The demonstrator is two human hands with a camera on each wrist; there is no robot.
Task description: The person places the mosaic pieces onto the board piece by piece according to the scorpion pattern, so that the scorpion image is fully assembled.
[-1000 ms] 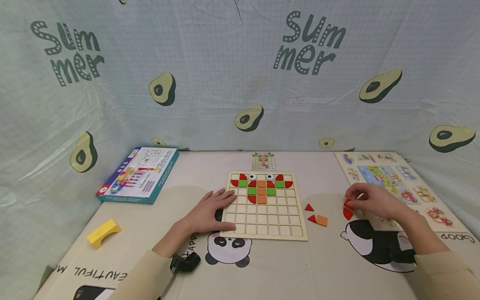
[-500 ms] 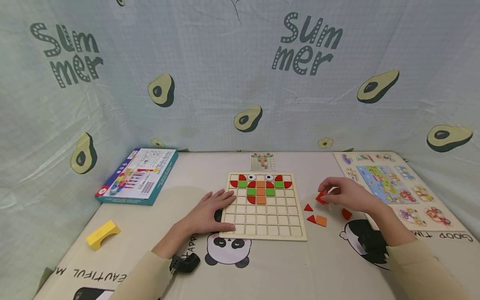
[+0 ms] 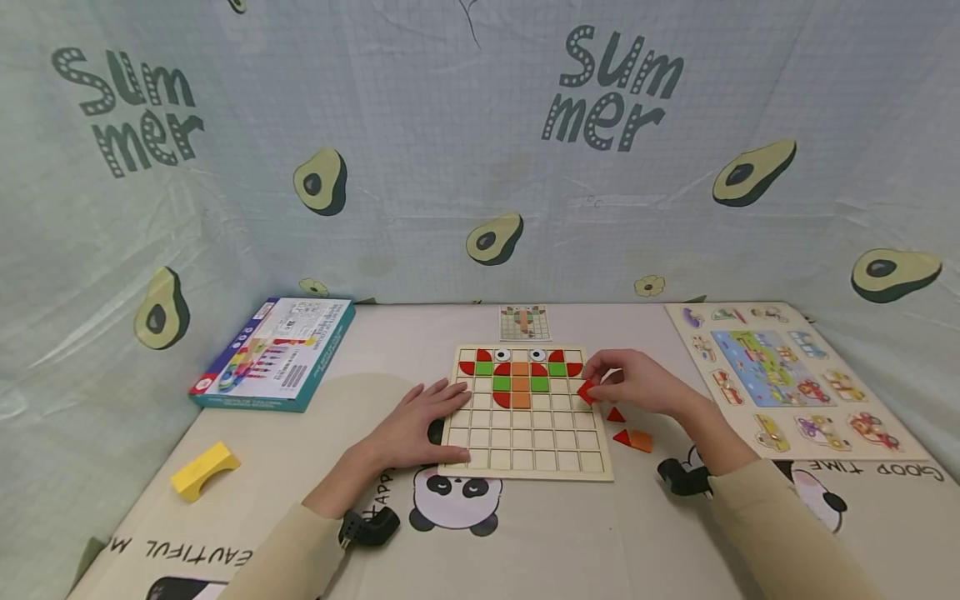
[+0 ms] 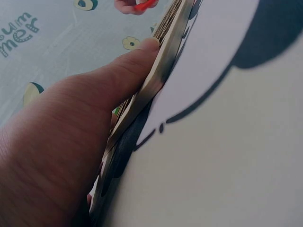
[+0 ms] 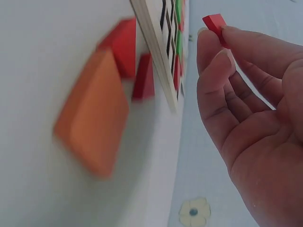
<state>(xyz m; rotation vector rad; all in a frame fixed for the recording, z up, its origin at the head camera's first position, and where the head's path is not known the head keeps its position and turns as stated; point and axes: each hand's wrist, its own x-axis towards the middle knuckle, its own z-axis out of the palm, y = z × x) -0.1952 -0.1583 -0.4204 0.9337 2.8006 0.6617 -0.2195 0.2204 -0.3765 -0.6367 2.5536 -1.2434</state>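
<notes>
My left hand rests along the left edge of a square wooden grid board, fingers spread and thumb on the near corner. Red, green and orange tiles plus two eye tiles fill part of the board's upper rows. Over the board's right edge, my right hand pinches a small red tile between thumb and fingertips; in the right wrist view the tile shows edge-on, its outline partly covered. Below that hand lie two red triangle tiles and an orange square tile.
Behind the board lies a small pattern card. A picture puzzle board lies at right. On the left are a boxed toy set and a yellow arch block. A printed cloth wall stands behind.
My right hand has picked up a red tile from beside the puzzle board and carried it left to the grid board's right edge. The left hand keeps its place.
</notes>
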